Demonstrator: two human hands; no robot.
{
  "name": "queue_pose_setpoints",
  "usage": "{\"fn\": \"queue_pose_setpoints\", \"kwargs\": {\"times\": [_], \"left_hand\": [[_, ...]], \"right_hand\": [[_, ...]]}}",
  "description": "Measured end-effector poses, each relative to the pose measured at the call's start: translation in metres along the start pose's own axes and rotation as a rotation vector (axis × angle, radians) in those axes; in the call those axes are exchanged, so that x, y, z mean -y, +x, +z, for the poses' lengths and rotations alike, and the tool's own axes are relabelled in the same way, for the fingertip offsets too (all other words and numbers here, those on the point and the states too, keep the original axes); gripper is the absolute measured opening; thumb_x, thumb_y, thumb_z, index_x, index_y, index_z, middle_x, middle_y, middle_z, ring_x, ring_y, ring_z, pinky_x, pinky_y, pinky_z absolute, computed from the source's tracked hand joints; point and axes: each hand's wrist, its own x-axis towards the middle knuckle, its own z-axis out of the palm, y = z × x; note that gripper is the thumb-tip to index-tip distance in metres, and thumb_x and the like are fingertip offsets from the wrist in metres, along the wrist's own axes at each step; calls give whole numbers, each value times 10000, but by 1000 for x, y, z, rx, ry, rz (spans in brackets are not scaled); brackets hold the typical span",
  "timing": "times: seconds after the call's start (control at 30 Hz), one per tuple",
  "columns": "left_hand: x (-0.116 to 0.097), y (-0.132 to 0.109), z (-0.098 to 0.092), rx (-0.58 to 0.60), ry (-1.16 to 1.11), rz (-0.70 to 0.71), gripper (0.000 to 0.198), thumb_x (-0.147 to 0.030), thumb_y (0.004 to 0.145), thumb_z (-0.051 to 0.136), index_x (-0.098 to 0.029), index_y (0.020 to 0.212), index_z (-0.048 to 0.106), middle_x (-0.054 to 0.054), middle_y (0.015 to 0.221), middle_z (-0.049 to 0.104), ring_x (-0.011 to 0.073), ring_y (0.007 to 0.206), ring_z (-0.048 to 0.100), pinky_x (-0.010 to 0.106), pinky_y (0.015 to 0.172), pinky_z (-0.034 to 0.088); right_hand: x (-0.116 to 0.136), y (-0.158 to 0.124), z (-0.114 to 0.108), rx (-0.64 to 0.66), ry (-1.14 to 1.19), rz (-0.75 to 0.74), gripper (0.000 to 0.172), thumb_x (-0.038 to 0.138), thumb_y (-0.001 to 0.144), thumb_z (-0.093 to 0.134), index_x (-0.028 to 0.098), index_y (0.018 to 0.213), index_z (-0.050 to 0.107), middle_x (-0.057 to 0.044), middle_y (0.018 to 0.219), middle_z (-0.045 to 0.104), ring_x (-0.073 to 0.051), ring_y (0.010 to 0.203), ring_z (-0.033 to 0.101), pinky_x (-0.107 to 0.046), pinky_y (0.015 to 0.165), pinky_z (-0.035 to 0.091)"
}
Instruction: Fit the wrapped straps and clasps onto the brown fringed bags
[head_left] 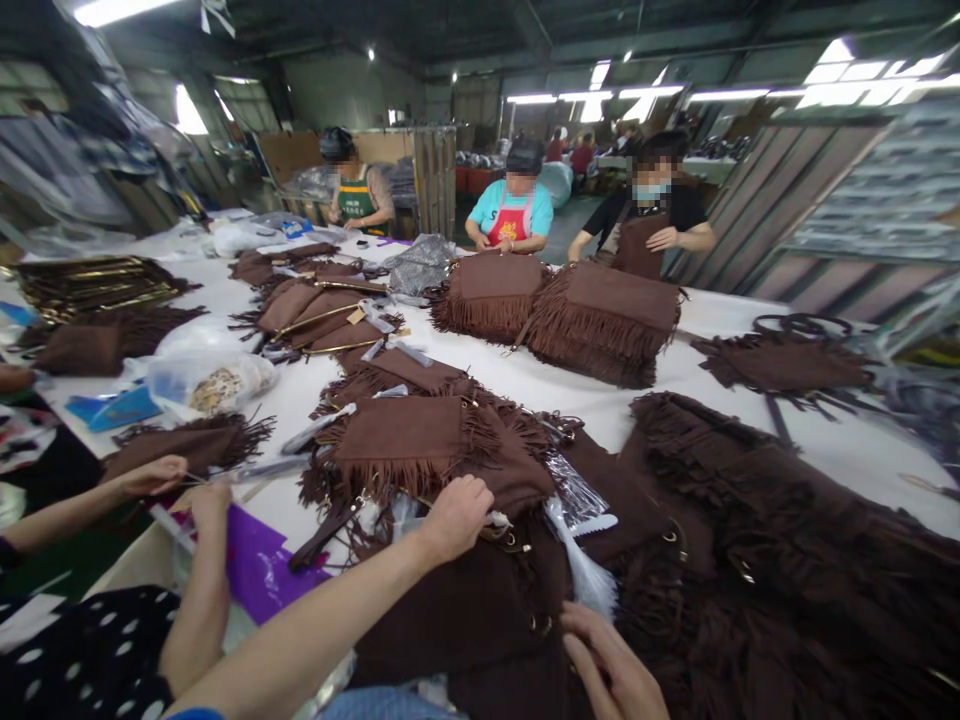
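Note:
A brown fabric bag (465, 610) with small metal rings lies in front of me. My left hand (457, 518) is closed above its upper edge; a small whitish piece (498, 519) shows beside the fingers, and what they hold is hidden. Low in the view, my right hand (611, 665) rests at the bag's right side, thumb and fingers apart, its lower part cut off by the frame. Just beyond my left hand lies a stack of fringed brown bags (401, 430). A bundle of pale plastic strands (589, 570) sits between the hands, beside a white toothed strip (598, 525).
Long fringed brown pieces (750, 470) are heaped at right. More fringed bags (607, 310) stand across the white table (757, 310). At left, a co-worker's hands (210, 500) work near purple plastic (262, 565). A clear bag (214, 380) holds small pieces. Three people stand opposite.

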Motion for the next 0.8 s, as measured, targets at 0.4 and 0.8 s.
{"fn": "queue_pose_setpoints", "kwargs": {"times": [0.4,0.8], "left_hand": [[-76,-78,0,-105,-388,-23,146,-205,864,597,-194,982,513,63,1050,563,227,985,494,353,865,432],[-82,-127,7,-13,-825,-278,166,-275,906,517,-181,773,546,0,773,599,150,750,551,242,691,394]], "right_hand": [[41,19,44,142,592,296,478,611,729,654,160,884,687,-28,833,708,-250,900,623,-323,835,485],[54,1,38,179,514,259,411,615,786,574,209,793,637,9,704,638,-195,701,578,-276,670,474]]}}
